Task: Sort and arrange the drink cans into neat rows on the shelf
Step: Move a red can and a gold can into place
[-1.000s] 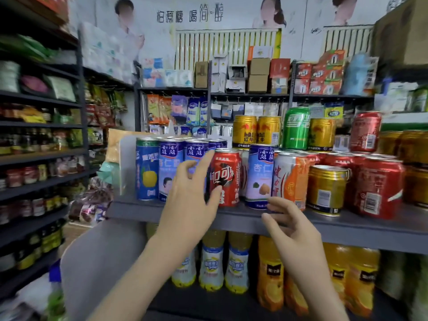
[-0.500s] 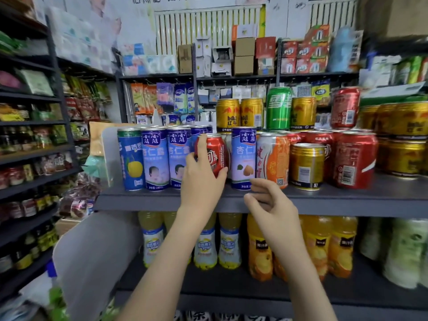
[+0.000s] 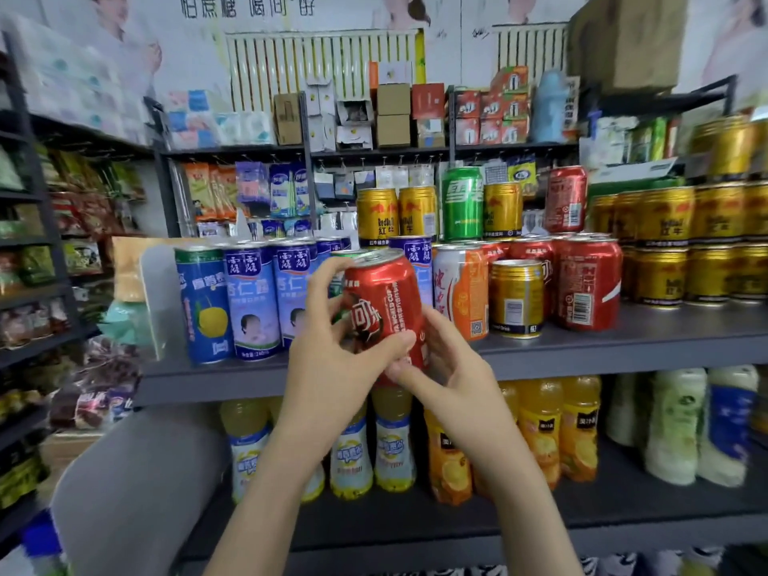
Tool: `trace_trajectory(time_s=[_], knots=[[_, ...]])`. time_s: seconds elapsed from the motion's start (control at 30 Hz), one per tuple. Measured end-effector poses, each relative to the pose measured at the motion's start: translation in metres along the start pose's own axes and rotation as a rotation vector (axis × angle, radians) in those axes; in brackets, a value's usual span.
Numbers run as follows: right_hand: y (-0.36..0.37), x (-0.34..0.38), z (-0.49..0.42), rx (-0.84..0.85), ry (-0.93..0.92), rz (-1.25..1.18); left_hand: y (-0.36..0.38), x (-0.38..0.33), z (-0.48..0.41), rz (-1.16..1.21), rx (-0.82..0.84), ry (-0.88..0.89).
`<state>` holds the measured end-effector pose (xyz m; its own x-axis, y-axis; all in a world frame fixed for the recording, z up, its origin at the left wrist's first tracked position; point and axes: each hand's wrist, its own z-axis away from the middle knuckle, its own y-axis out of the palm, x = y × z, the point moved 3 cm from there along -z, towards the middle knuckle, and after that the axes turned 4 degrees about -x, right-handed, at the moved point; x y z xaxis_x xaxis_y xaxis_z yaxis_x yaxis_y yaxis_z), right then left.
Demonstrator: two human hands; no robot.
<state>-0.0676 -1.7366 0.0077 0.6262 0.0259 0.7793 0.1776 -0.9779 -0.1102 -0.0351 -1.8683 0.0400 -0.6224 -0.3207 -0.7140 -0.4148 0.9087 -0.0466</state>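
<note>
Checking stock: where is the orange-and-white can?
Head view, right of centre: the orange-and-white can stands on the shelf, just left of the short gold can.

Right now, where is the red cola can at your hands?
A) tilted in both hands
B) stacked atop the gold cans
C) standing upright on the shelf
A: the red cola can is tilted, gripped by the left hand and the right hand, in front of the shelf.
</note>
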Motion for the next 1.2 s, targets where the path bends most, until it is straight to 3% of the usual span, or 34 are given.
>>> trace_trajectory(time_s=[0.1, 0.27, 0.57, 0.77, 0.97, 1.2], knots=[[-0.008, 0.011, 0.007, -0.012, -0.041, 0.08, 0.007, -0.009, 0.004, 0.024, 0.11, 0.01], [-0.028, 0.014, 0.015, -0.192, -0.072, 0.196, 0.035, -0.012, 0.009, 0.063, 0.215, 0.046], [-0.08, 0.014, 0.034, -0.375, -0.002, 0.21, 0.086, -0.014, 0.011, 0.214, 0.442, 0.098], [-0.111, 0.013, 0.03, -0.366, 0.049, 0.233, 0.095, -0.015, -0.004, -0.149, 0.254, 0.337], [-0.14, 0.04, -0.013, -0.317, 0.083, 0.159, 0.067, -0.018, -0.037, -0.342, 0.061, 0.503], [-0.144, 0.065, -0.077, -0.268, 0.056, 0.169, 0.055, 0.001, -0.074, -0.689, 0.011, 0.533]])
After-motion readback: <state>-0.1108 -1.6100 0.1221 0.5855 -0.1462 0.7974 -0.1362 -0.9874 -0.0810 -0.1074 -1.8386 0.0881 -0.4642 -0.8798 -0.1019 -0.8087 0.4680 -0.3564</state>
